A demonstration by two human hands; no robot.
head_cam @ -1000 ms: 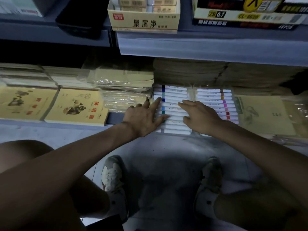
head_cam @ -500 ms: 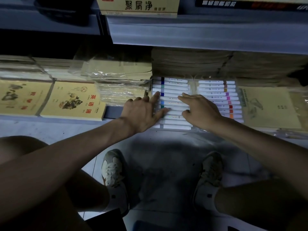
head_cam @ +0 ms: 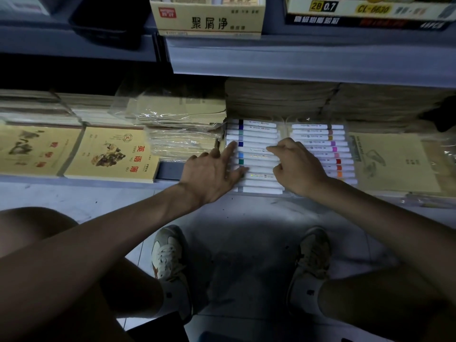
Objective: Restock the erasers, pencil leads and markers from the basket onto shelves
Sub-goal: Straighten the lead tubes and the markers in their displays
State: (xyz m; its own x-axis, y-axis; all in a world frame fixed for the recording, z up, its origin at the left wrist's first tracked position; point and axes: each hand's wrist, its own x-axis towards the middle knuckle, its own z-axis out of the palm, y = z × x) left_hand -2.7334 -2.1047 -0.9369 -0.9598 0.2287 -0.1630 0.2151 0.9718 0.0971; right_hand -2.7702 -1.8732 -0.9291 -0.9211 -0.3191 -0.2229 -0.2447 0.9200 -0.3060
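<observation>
Now, both hands land on the clear marker case (head_cam: 256, 137) at twelve o'clock on the bottom shelf (head_cam: 170, 170). Left hand (head_cam: 212, 174) flat, fingers spread; right hand (head_cam: 298, 166) bent-fingered, pinch unclear. Second marker case (head_cam: 320, 134) sits just beside, three o'clock.

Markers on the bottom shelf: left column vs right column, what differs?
Bands: left column blue and green, near its left ends; right column pink, red and orange, near its right ends. Contact: left hand lies flat on the left column and the right hand stretches its fingers onto it; the right column has only that hand's edge over it. Both: white barrels lying side to side.
</observation>
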